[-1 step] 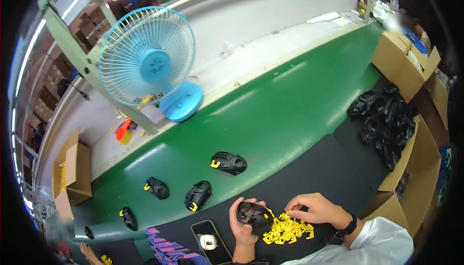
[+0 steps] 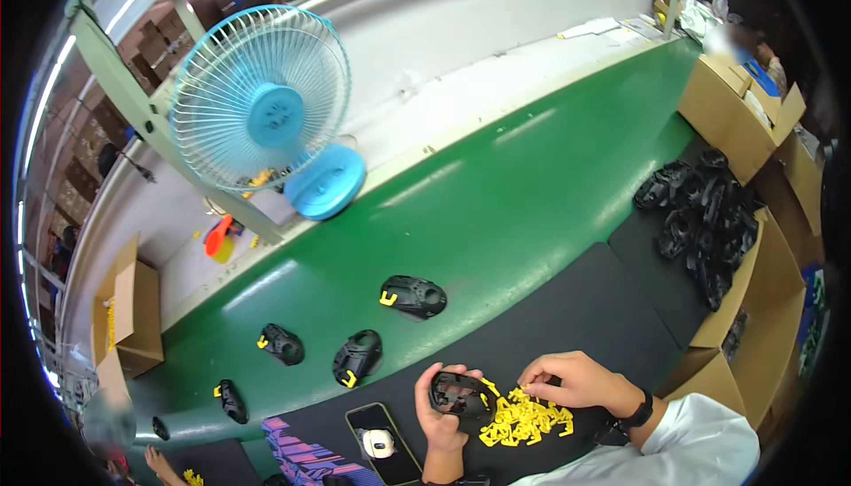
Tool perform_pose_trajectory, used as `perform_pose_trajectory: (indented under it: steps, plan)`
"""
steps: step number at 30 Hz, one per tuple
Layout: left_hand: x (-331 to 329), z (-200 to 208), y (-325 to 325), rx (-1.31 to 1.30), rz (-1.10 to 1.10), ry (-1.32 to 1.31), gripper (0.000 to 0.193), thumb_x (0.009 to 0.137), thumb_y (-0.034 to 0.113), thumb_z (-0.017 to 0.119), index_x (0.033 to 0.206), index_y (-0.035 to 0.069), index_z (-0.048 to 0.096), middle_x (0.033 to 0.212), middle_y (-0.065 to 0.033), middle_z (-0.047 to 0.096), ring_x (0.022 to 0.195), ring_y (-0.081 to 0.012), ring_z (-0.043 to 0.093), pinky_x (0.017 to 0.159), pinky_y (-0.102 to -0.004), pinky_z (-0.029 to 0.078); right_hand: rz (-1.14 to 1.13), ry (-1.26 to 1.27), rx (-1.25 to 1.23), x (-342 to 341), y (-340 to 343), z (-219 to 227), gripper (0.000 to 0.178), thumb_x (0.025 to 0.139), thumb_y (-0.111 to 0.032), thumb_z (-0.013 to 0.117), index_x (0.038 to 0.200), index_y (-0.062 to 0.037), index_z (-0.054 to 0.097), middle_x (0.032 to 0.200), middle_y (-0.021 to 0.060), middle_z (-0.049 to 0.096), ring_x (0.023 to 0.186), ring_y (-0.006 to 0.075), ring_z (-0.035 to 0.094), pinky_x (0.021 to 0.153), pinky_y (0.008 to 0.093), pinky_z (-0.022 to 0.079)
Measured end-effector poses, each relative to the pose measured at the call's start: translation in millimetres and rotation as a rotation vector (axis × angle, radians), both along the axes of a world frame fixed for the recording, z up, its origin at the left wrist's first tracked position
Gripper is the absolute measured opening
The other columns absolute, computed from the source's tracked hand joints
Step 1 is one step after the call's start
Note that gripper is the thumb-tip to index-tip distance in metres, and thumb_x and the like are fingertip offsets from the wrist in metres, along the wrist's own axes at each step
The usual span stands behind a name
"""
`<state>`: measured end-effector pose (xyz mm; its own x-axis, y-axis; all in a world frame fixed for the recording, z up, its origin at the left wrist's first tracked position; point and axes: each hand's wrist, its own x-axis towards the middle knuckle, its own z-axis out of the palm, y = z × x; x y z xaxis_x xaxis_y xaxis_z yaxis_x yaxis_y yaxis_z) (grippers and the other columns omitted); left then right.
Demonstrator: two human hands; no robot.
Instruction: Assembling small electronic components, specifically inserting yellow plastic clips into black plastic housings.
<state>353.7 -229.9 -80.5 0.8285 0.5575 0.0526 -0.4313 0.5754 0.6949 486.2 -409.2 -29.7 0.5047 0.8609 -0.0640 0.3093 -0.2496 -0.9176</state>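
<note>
My left hand is wrapped round a black plastic mouse shell, its hollow, cut-out side partly showing. A yellow piece shows along the shell's right edge; whether it is fixed there I cannot tell. Just right of the shell, small yellow plastic clips lie in a loose pile on a black mat. At the pile's top edge my right hand has thumb and fingertips pinched together at a yellow clip, mostly hidden by the fingers.
Several black shells with yellow clips stand on the green bench. A phone carrying a white earbud case lies left of my left hand. Black shells and an open carton are at right, a blue fan far left. Another person's hand shows lower left.
The whole view has shifted slightly, so things sit a little further left. The shell in my left hand has turned a little, showing more of its openings. My right hand stays at the pile.
</note>
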Motion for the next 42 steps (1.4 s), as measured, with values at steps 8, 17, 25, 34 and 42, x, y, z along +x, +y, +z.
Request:
perform_pose_trajectory:
  steps: [8, 17, 25, 34, 42]
  plan:
    - [-15, -8, -14, -0.116, -0.172, 0.031, 0.089, 0.072, 0.036, 0.086, 0.137, 0.002, 0.036, 0.125, -0.0249, 0.053, 0.114, -0.0411, 0.058, 0.096, -0.0520, 0.050, -0.104, -0.017, -0.045, -10, -9, -17, 0.021, 0.088, -0.019, 0.072, 0.094, -0.0052, 0.057, 0.074, 0.0031, 0.067, 0.068, 0.0105, 0.068, 0.058, 0.0240, 0.051]
    - [-5, -11, -23, -0.023, -0.190, 0.021, 0.091, 0.072, 0.041, 0.085, 0.138, 0.002, 0.036, 0.123, -0.0223, 0.055, 0.111, -0.0389, 0.061, 0.095, -0.0495, 0.051, -0.210, -0.047, 0.139, -11, -6, -5, 0.021, 0.084, -0.013, 0.075, 0.103, -0.0050, 0.071, 0.092, 0.0060, 0.068, 0.070, 0.0104, 0.065, 0.063, 0.0227, 0.051]
    - [5, 9, -20, 0.017, -0.154, 0.091, 0.097, 0.071, 0.045, 0.085, 0.139, -0.001, 0.032, 0.124, -0.0211, 0.052, 0.111, -0.0362, 0.061, 0.095, -0.0457, 0.051, -0.358, 0.043, 0.192, -19, -5, 22, 0.028, 0.087, -0.001, 0.068, 0.115, -0.0027, 0.066, 0.100, 0.0099, 0.069, 0.086, 0.0146, 0.071, 0.073, 0.0245, 0.056]
    - [-2, -3, -29, 0.087, -0.206, 0.128, 0.097, 0.070, 0.044, 0.086, 0.140, 0.000, 0.033, 0.123, -0.0207, 0.053, 0.111, -0.0348, 0.060, 0.097, -0.0462, 0.049, -0.360, -0.308, 0.346, -27, -5, 11, 0.018, 0.079, 0.001, 0.069, 0.095, -0.0056, 0.070, 0.091, 0.0068, 0.068, 0.067, 0.0169, 0.066, 0.061, 0.0263, 0.054]
    - [5, -11, -27, 0.428, -0.121, 0.010, 0.085, 0.070, 0.022, 0.087, 0.138, 0.002, 0.039, 0.126, -0.0208, 0.054, 0.118, -0.0340, 0.055, 0.102, -0.0454, 0.044, -0.152, -0.403, 0.274, -37, 3, 21, 0.026, 0.074, -0.004, 0.066, 0.099, -0.0104, 0.064, 0.088, 0.0059, 0.063, 0.060, 0.0212, 0.061, 0.051, 0.0310, 0.049]
